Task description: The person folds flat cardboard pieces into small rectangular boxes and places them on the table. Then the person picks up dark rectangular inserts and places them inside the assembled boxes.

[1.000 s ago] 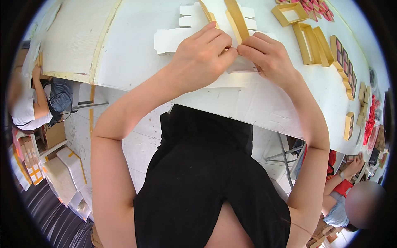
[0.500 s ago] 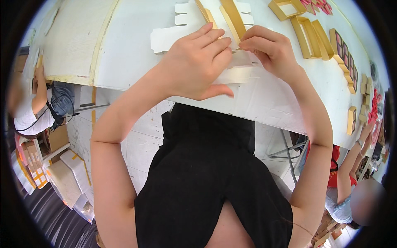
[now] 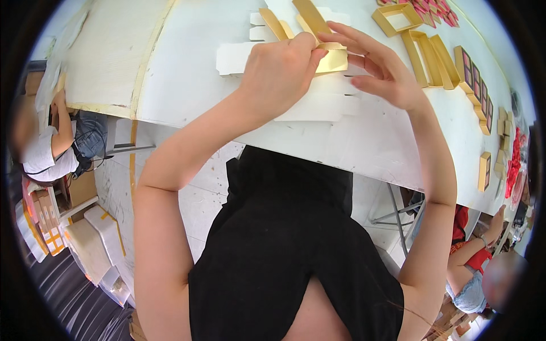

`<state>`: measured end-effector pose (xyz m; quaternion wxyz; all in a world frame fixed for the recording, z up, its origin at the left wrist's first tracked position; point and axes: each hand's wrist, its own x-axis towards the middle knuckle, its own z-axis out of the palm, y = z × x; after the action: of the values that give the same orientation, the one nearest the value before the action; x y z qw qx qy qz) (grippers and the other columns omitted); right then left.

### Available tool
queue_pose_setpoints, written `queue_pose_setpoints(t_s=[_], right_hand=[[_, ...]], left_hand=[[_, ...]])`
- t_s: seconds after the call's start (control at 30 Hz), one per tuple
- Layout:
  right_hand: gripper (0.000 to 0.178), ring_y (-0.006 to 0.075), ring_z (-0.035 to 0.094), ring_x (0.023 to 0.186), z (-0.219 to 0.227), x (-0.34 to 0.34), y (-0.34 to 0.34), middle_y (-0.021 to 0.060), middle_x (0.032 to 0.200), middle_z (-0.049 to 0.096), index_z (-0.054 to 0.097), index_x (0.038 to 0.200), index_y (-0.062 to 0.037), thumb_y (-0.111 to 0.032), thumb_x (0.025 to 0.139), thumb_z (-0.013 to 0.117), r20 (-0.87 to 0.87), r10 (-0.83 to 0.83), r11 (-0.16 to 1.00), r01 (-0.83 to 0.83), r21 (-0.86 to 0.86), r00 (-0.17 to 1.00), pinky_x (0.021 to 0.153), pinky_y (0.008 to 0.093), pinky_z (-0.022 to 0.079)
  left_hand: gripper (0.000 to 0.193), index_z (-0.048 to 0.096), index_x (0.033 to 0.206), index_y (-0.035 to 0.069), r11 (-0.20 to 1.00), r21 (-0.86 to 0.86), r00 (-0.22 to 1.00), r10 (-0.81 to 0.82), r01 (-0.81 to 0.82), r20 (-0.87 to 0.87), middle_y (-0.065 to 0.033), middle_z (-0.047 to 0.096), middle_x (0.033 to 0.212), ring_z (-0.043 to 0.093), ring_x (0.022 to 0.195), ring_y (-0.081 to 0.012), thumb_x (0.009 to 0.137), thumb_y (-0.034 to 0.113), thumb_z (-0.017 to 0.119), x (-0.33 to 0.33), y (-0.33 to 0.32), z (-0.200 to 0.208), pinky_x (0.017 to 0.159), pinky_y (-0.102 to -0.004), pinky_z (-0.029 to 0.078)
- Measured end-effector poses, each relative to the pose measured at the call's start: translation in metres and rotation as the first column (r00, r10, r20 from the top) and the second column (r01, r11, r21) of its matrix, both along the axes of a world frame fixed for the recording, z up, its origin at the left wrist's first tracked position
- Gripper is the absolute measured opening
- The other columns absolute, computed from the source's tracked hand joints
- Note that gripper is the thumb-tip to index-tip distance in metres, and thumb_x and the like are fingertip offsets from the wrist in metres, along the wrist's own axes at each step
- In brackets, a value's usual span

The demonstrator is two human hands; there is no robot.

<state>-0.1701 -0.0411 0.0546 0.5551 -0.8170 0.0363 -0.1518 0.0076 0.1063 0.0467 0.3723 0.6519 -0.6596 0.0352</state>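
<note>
A partly folded cardboard box, gold on one face and white on the other, lies flat with its gold walls (image 3: 313, 18) standing up. My left hand (image 3: 278, 77) is closed on the near gold flap (image 3: 332, 61), pinching it between thumb and fingers. Fingers spread, my right hand (image 3: 380, 65) is at the box's right end; its fingertips come close to the gold walls, and I cannot tell whether they touch. White tabbed card (image 3: 233, 58) shows left of my left hand. Another white card piece (image 3: 313, 108) lies nearer the table's front edge.
Gold box trays (image 3: 398, 21) and a long gold box (image 3: 421, 59) sit at the far right. Beyond them runs a row of small gold-sided boxes with dark windows (image 3: 475, 85). Pink-red pieces (image 3: 424, 8) lie at the back. Other people work at both sides.
My left hand has turned from lying flat over the card to pinching the gold flap, which now stands up. My right hand has opened from a pinch and spread its fingers.
</note>
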Motion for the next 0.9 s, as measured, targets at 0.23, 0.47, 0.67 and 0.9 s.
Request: queue_pose_setpoints(t_s=[0.23,0.47,0.67,0.9], right_hand=[[0.061,0.0311,0.067,0.113,-0.01,0.018,0.033,0.0099,0.143,0.055,0.048,0.14,-0.0119,0.007,0.085,0.068,0.269,-0.329,0.882,0.396,-0.256,0.905,0.093,0.0367,0.06],[0.024,0.0282,0.069,0.106,-0.028,0.017,0.03,0.0106,0.138,0.059,0.068,0.1,-0.0014,0.008,0.079,0.071,0.343,-0.342,0.721,0.478,-0.501,0.875,0.082,0.0326,0.061],[0.02,0.0235,0.064,0.101,-0.014,0.015,0.031,0.0075,0.102,0.067,0.071,0.087,-0.0004,0.009,0.07,0.073,0.369,-0.218,0.45,0.428,-0.784,0.904,0.079,0.0331,0.057],[0.019,0.0238,0.064,0.101,-0.004,0.023,0.025,0.0062,0.092,0.067,0.071,0.087,-0.0006,0.011,0.071,0.07,0.268,-0.132,0.578,0.294,-0.761,0.954,0.078,0.0331,0.056]], left_hand=[[0.011,0.061,0.103,0.003,0.999,0.011,0.925,-0.037,0.044,-0.379,-0.0104,0.071,0.08,0.066,0.06,-0.0233,0.093,0.008,0.064,0.005,-0.003,-0.003,0.057,-0.0295,0.051],[0.031,0.06,0.115,0.006,0.989,0.067,0.983,-0.119,0.13,-0.142,-0.0083,0.07,0.1,0.07,0.085,-0.0238,0.086,0.001,0.067,0.017,-0.022,0.005,0.076,-0.0336,0.055],[0.014,0.068,0.088,0.005,0.963,-0.042,0.959,-0.259,0.265,0.112,-0.0052,0.069,0.099,0.066,0.09,-0.0208,0.079,0.006,0.078,0.043,-0.031,0.008,0.076,-0.0308,0.054],[0.04,0.069,0.098,0.009,0.837,0.087,0.838,-0.544,0.54,0.032,-0.004,0.068,0.107,0.064,0.098,-0.0193,0.067,0.021,0.091,0.076,-0.027,0.005,0.077,-0.0313,0.054]])
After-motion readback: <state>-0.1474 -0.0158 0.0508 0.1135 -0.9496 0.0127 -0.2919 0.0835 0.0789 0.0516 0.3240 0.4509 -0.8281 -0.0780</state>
